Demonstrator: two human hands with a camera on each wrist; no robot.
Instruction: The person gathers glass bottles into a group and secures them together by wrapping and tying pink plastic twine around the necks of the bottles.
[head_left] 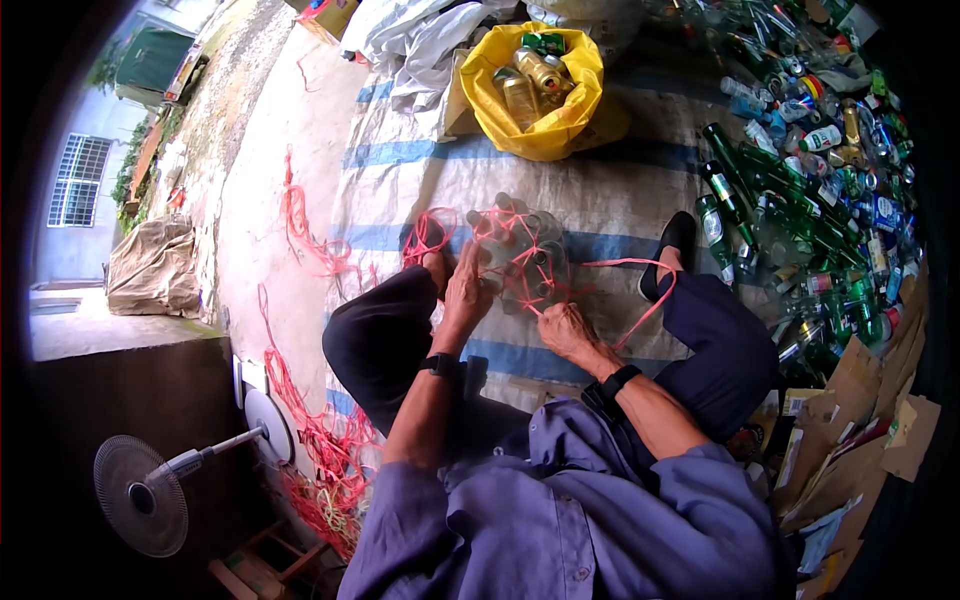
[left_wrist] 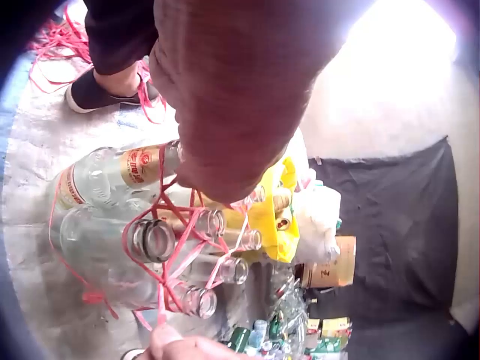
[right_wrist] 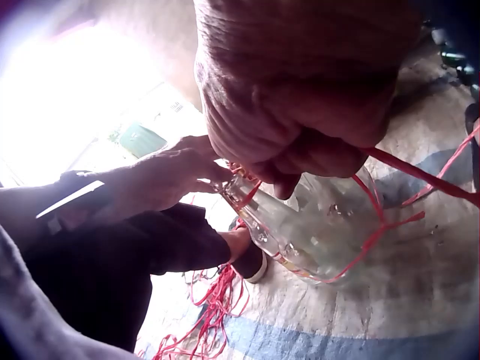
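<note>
A bundle of clear glass bottles [head_left: 545, 250] stands on the striped sheet between the person's feet, laced across the necks with pink plastic twine [head_left: 520, 262]. My left hand [head_left: 467, 290] lies along the bundle's left side, fingers extended against the bottles. In the left wrist view that hand [left_wrist: 232, 112] covers part of a labelled bottle [left_wrist: 139, 166]. At the near right side of the bundle, my right hand [head_left: 570, 335] pinches the twine with curled fingers. A loose length of twine [right_wrist: 420, 171] runs out from the right hand and loops over toward the right leg.
Beyond the bundle stands a yellow bag [head_left: 540, 130] of cans. Green bottles [head_left: 730, 200] and mixed empties are heaped at the right, with flattened cardboard [head_left: 850, 420] nearer. Tangled pink twine [head_left: 320, 430] lies left, beside a fan [head_left: 140, 495]. Dark shoes [head_left: 677, 235] flank the bundle.
</note>
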